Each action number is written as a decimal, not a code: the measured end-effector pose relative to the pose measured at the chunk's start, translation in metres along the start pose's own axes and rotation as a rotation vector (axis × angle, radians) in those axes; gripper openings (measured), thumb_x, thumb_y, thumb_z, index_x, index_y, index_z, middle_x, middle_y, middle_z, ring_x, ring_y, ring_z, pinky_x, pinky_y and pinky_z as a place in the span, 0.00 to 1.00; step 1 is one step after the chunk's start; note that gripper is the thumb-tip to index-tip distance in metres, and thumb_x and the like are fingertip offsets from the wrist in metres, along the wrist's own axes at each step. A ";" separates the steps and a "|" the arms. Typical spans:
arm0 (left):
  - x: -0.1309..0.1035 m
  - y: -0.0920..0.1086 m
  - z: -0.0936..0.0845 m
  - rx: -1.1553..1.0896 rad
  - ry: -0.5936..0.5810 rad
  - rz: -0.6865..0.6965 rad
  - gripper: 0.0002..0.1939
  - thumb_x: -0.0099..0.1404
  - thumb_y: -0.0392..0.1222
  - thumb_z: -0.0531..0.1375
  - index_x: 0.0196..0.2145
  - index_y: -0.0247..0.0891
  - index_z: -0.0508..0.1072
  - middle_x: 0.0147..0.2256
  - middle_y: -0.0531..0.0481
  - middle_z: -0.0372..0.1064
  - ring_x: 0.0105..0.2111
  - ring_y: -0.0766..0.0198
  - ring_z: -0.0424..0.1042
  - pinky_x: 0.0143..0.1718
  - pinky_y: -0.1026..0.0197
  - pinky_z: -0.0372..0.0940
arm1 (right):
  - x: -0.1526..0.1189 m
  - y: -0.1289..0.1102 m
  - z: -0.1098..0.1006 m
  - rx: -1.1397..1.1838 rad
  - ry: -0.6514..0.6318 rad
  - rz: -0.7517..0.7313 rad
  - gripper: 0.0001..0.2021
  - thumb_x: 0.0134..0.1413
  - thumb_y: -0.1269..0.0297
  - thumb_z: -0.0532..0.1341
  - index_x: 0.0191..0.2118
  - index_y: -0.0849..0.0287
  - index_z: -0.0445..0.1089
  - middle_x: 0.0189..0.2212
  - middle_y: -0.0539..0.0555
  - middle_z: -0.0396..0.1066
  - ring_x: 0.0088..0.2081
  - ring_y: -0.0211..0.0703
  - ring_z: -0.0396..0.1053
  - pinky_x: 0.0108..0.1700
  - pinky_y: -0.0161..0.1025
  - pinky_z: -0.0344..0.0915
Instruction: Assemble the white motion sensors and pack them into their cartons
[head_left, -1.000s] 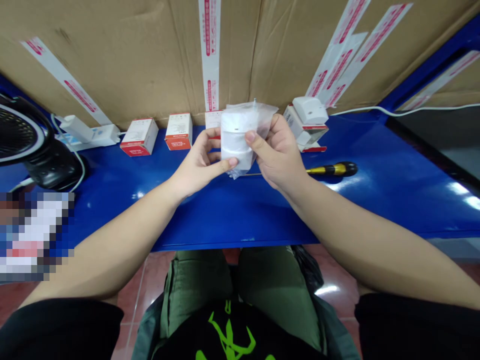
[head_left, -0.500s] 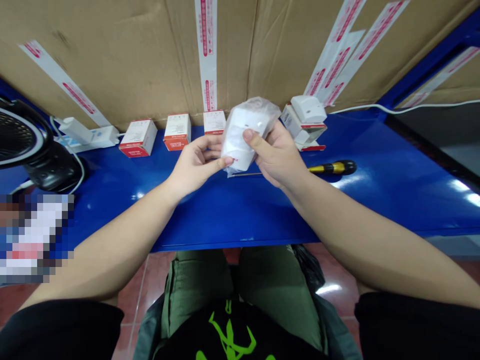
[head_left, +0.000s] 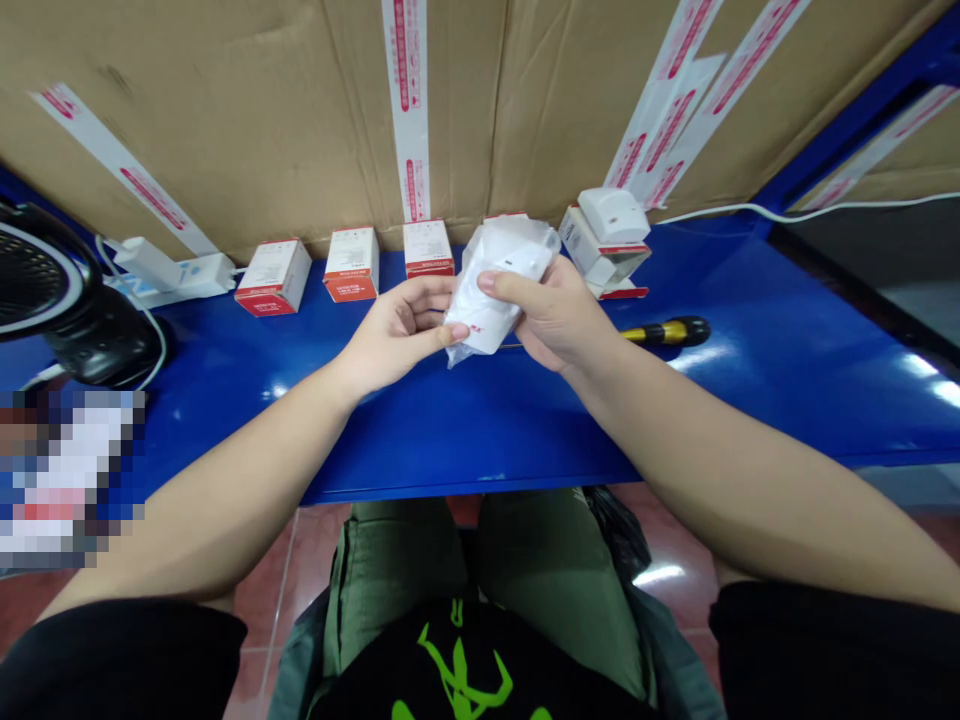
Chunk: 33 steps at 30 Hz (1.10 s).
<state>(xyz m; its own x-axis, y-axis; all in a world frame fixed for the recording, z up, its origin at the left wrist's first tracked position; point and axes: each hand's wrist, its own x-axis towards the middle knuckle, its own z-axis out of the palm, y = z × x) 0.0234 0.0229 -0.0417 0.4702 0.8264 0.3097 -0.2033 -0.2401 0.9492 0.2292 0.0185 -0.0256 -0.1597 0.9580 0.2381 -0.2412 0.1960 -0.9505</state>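
Note:
A white detector (head_left: 491, 300) in a clear plastic bag is held between both hands above the blue table. My left hand (head_left: 401, 330) pinches its lower left corner, thumb in front and fingers behind. With the thumb lying across its front, my right hand (head_left: 559, 310) grips the right side. A screwdriver (head_left: 667, 332) with a yellow and black handle lies to the right, its shaft partly hidden behind my right hand. Beyond it, a second white detector (head_left: 613, 215) rests on an opened box (head_left: 600, 258).
Red and white boxes (head_left: 274, 275) stand in a row along the cardboard (head_left: 262, 120) at the back. A power strip (head_left: 202, 272) and a black fan (head_left: 82, 310) are at the left. A white cable (head_left: 780, 218) runs along the back right.
The bagged detector has tilted and dropped slightly in my hands, uncovering the top of a box behind it. Both hands keep their hold.

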 end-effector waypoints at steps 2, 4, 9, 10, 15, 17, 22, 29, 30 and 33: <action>0.000 0.000 -0.001 -0.009 0.002 -0.024 0.28 0.60 0.54 0.82 0.52 0.42 0.81 0.49 0.45 0.85 0.44 0.58 0.86 0.49 0.56 0.83 | 0.001 0.000 0.000 0.020 -0.003 0.012 0.27 0.43 0.49 0.82 0.44 0.51 0.72 0.50 0.56 0.80 0.60 0.63 0.77 0.62 0.63 0.80; -0.001 0.000 0.000 0.000 -0.001 -0.026 0.30 0.60 0.56 0.81 0.54 0.42 0.80 0.50 0.44 0.84 0.45 0.56 0.86 0.48 0.54 0.83 | 0.002 0.001 0.000 0.032 0.009 0.000 0.31 0.41 0.44 0.82 0.46 0.50 0.71 0.51 0.56 0.80 0.61 0.62 0.77 0.61 0.61 0.80; -0.002 -0.004 0.006 0.070 0.017 0.016 0.41 0.49 0.47 0.87 0.57 0.44 0.76 0.55 0.43 0.80 0.51 0.50 0.84 0.52 0.49 0.81 | 0.001 0.006 0.003 -0.013 0.018 -0.062 0.37 0.41 0.35 0.82 0.47 0.49 0.67 0.51 0.57 0.79 0.63 0.60 0.75 0.61 0.59 0.80; -0.002 -0.004 0.007 0.072 0.026 0.020 0.41 0.49 0.46 0.87 0.56 0.44 0.76 0.54 0.44 0.80 0.50 0.51 0.84 0.53 0.49 0.81 | 0.001 0.007 0.004 -0.018 0.019 -0.069 0.37 0.42 0.35 0.82 0.47 0.49 0.67 0.51 0.57 0.78 0.63 0.61 0.75 0.61 0.59 0.80; 0.000 -0.006 0.005 0.033 0.008 0.032 0.33 0.56 0.48 0.84 0.54 0.44 0.76 0.52 0.46 0.81 0.47 0.56 0.84 0.50 0.54 0.81 | 0.001 0.003 0.002 -0.003 0.015 -0.074 0.34 0.45 0.36 0.81 0.49 0.48 0.69 0.51 0.56 0.79 0.62 0.61 0.75 0.63 0.60 0.79; 0.000 -0.005 0.003 0.008 0.001 0.020 0.31 0.58 0.49 0.83 0.54 0.44 0.77 0.52 0.46 0.81 0.47 0.55 0.84 0.47 0.56 0.82 | 0.003 -0.001 -0.003 0.017 -0.021 -0.051 0.31 0.47 0.38 0.80 0.48 0.50 0.71 0.51 0.56 0.80 0.61 0.60 0.76 0.66 0.61 0.77; -0.002 -0.002 -0.001 -0.112 -0.035 -0.102 0.29 0.64 0.52 0.80 0.57 0.47 0.77 0.50 0.47 0.82 0.46 0.55 0.85 0.44 0.56 0.83 | 0.008 -0.006 -0.015 0.048 -0.111 -0.044 0.24 0.49 0.49 0.80 0.47 0.52 0.73 0.51 0.55 0.82 0.62 0.60 0.78 0.66 0.63 0.77; -0.004 0.002 0.003 -0.228 -0.021 -0.160 0.28 0.68 0.56 0.76 0.59 0.45 0.76 0.52 0.45 0.82 0.53 0.49 0.84 0.52 0.48 0.84 | 0.009 -0.003 -0.019 0.070 -0.124 0.038 0.29 0.42 0.53 0.84 0.47 0.54 0.74 0.51 0.57 0.82 0.60 0.59 0.79 0.66 0.60 0.78; -0.004 0.003 0.003 -0.244 -0.018 -0.178 0.27 0.69 0.56 0.75 0.59 0.45 0.75 0.53 0.44 0.81 0.54 0.47 0.84 0.54 0.45 0.84 | 0.008 -0.004 -0.019 0.055 -0.127 0.047 0.29 0.43 0.51 0.84 0.46 0.55 0.74 0.50 0.58 0.82 0.59 0.59 0.79 0.65 0.60 0.78; -0.005 0.006 0.006 -0.236 -0.011 -0.189 0.32 0.64 0.54 0.79 0.60 0.45 0.74 0.57 0.44 0.79 0.54 0.46 0.85 0.57 0.41 0.82 | 0.006 -0.007 -0.017 0.017 -0.107 0.073 0.30 0.42 0.51 0.84 0.47 0.55 0.72 0.48 0.57 0.82 0.57 0.59 0.80 0.61 0.59 0.81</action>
<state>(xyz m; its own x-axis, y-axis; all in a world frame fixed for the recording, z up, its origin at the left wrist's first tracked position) 0.0246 0.0144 -0.0371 0.5278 0.8393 0.1306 -0.3049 0.0438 0.9514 0.2467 0.0264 -0.0206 -0.2787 0.9416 0.1893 -0.2415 0.1220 -0.9627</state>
